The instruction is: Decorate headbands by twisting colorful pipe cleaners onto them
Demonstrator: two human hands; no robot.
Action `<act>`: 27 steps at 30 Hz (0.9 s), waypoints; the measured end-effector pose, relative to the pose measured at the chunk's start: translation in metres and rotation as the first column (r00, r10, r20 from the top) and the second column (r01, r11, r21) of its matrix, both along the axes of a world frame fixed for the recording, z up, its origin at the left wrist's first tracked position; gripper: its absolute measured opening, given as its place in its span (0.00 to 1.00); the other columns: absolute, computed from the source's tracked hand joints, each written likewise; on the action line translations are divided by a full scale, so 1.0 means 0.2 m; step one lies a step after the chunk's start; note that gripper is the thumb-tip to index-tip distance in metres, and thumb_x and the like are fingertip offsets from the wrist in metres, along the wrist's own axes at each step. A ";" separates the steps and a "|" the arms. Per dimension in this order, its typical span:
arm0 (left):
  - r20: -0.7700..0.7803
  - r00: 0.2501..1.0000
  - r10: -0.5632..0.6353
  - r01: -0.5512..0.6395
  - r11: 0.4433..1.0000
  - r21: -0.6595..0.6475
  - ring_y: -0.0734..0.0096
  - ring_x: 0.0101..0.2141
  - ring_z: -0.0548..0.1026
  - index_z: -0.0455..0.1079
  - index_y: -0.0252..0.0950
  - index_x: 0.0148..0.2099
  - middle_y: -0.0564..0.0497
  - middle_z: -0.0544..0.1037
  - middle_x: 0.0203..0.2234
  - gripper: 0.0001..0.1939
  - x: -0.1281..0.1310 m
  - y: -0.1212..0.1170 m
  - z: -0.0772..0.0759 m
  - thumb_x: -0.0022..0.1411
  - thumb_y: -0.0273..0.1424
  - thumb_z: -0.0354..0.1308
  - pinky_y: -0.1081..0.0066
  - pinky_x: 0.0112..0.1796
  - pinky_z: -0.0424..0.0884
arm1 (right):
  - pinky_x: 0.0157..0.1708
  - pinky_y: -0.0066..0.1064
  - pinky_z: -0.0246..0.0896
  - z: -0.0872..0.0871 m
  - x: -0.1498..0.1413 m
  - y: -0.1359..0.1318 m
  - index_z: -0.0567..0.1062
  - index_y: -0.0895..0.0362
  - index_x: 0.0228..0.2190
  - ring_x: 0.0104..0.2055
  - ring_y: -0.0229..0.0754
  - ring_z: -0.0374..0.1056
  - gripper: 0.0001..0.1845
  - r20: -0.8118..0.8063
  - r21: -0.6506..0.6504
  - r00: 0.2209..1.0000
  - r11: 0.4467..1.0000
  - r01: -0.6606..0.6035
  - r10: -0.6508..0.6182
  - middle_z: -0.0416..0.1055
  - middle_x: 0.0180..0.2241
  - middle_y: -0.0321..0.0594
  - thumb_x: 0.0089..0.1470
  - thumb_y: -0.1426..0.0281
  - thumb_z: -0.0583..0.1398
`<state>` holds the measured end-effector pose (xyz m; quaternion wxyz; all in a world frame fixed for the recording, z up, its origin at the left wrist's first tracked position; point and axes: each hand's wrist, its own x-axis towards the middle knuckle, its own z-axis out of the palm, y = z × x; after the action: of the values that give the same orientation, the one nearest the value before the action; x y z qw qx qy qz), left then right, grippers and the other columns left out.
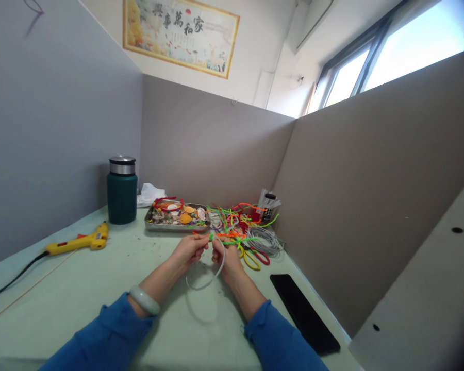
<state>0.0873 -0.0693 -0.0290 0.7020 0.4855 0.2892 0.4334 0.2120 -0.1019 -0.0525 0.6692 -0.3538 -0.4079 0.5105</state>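
A grey wire [219, 269] curves in a loop below my two hands, which are close together over the middle of the table. A fuzzy green pipe cleaner [211, 237] is at the top of the loop, and its free length sticks out to the right past my right hand. My left hand [188, 250] is closed, pinching the wire beside the green part. My right hand [227, 257] is closed too, its fingertips on the pipe cleaner, partly hidden by the wire. Just behind the hands lies a pile of coloured pipe cleaners [232, 219].
A metal tray [163, 227] of shells stands behind my hands. Right of them are yellow-handled scissors [251, 260], red-handled scissors [263, 257] and a coil of grey wire [263, 241]. A black flat object [303, 312] lies nearer. Left are a yellow glue gun [79, 243] and a green flask [122, 198].
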 end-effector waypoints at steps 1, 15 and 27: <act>-0.003 1.000 0.008 -0.008 1.000 0.009 0.89 0.11 0.51 0.67 0.30 0.28 0.57 0.65 0.17 0.11 0.00 0.00 0.00 0.46 0.32 0.63 0.81 0.11 0.42 | 0.15 0.21 0.47 0.00 0.00 0.00 0.68 0.57 0.29 0.16 0.29 0.52 0.15 0.005 -0.003 1.000 1.000 -0.004 0.004 0.59 0.15 0.26 0.41 0.63 0.65; -0.030 0.998 0.056 -0.055 0.997 0.058 0.88 0.12 0.50 0.67 0.31 0.27 0.59 0.63 0.16 0.16 0.00 0.00 -0.01 0.41 0.38 0.66 0.79 0.13 0.40 | 0.14 0.22 0.48 0.01 -0.01 0.00 0.65 0.57 0.25 0.14 0.28 0.51 0.15 0.105 -0.014 0.994 0.999 0.042 -0.041 0.60 0.19 0.27 0.41 0.60 0.62; -0.017 0.999 0.029 -0.028 0.999 0.036 0.88 0.11 0.51 0.65 0.31 0.25 0.59 0.62 0.16 0.15 -0.01 -0.01 0.00 0.43 0.36 0.64 0.80 0.12 0.41 | 0.16 0.23 0.45 0.03 -0.01 -0.04 0.70 0.56 0.28 0.15 0.31 0.52 0.08 0.317 0.138 0.924 0.975 0.176 -0.212 0.58 0.13 0.26 0.44 0.66 0.61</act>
<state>0.0857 -0.0703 -0.0293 0.6844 0.4975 0.2944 0.4442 0.2096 -0.1091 -0.0456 0.6567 -0.4363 -0.5041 0.3526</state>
